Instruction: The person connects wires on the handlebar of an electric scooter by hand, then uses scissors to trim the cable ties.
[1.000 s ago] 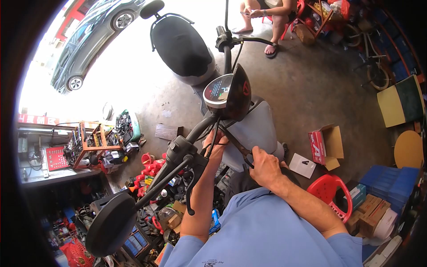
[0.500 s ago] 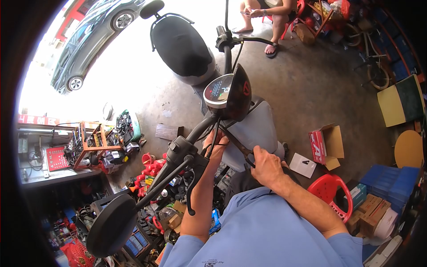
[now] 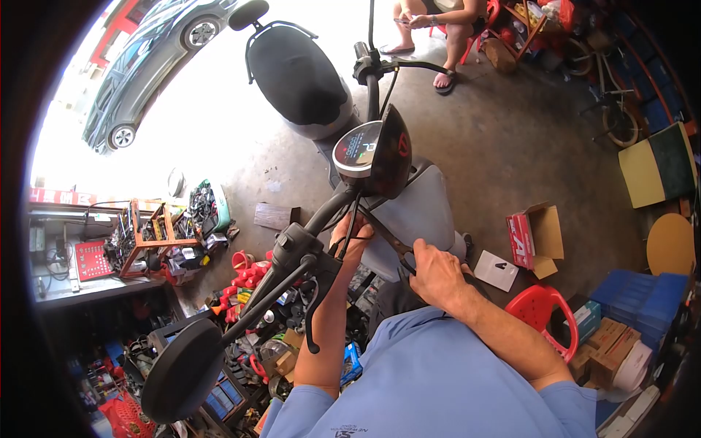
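Observation:
My right hand (image 3: 437,274) is closed round the dark handle of a long metal tool (image 3: 391,235), which slants up and left to the front of a scooter, below its dash (image 3: 358,150). Behind the black cables (image 3: 350,223) under the handlebar is my left hand (image 3: 354,237); its fingers are mostly hidden and what they touch cannot be made out. The scooter's grey front panel (image 3: 418,212) is beside the tool. Its brake lever (image 3: 314,314) and round mirror (image 3: 181,369) stand over my left forearm.
Tools and red parts (image 3: 252,270) litter the floor at left, near a bench (image 3: 55,288). At right are an open carton (image 3: 548,237), a white box (image 3: 496,271), a red chair (image 3: 529,306) and blue bins (image 3: 642,299). A seated person (image 3: 456,29) is at the top.
My left hand has shifted very slightly left behind the cables. My right hand and the tool have barely moved.

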### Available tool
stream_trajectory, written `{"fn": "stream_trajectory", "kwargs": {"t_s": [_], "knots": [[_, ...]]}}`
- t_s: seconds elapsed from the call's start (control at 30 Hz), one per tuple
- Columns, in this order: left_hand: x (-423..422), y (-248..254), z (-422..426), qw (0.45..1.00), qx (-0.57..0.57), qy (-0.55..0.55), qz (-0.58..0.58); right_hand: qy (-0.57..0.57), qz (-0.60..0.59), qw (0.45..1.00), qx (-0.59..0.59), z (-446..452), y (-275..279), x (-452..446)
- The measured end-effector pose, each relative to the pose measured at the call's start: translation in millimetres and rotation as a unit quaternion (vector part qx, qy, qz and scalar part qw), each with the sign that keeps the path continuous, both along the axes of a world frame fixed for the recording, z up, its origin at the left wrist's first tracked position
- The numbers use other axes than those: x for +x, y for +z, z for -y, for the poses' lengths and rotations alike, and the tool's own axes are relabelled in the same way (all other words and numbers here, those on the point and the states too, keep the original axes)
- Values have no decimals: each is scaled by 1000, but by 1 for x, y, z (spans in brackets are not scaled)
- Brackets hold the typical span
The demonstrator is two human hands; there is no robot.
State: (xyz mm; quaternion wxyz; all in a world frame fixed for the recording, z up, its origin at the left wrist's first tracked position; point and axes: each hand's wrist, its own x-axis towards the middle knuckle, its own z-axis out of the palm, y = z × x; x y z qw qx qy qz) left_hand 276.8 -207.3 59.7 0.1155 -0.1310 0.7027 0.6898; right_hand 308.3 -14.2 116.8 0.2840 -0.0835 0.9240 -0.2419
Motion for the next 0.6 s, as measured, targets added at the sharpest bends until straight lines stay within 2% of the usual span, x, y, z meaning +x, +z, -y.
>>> {"fn": "stream_trajectory", "kwargs": {"t_s": [0.5,0.6], "knots": [[0,-1,5,998,-47,-30,-5,-13,-42,999,-13,-2,-14,5],[0,7,3,1000,-16,-26,3,-11,-43,999,-16,-3,-14,4]]}}
